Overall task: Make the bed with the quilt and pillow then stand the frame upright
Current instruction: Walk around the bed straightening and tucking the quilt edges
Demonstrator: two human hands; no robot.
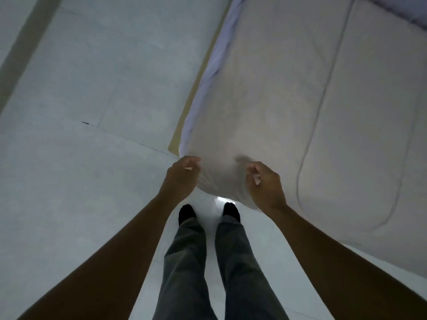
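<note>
Pinched in the curled fingers of the left hand (182, 176) was the corner edge of the quilt (288, 100), and a fold just beside it was gripped by the right hand (265, 183). The quilt was laid across the bed, its near corner held out above the floor. Spreading was judged nearly done, though the far end was possibly uneven in the blur. No pillow or frame was seen, so both steps were judged outstanding.

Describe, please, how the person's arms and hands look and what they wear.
Both arms are bare as far as the picture shows: no sleeve reaches the left forearm or right forearm. The left hand and right hand wear no gloves; no watch, bracelet or ring is visible.
</note>
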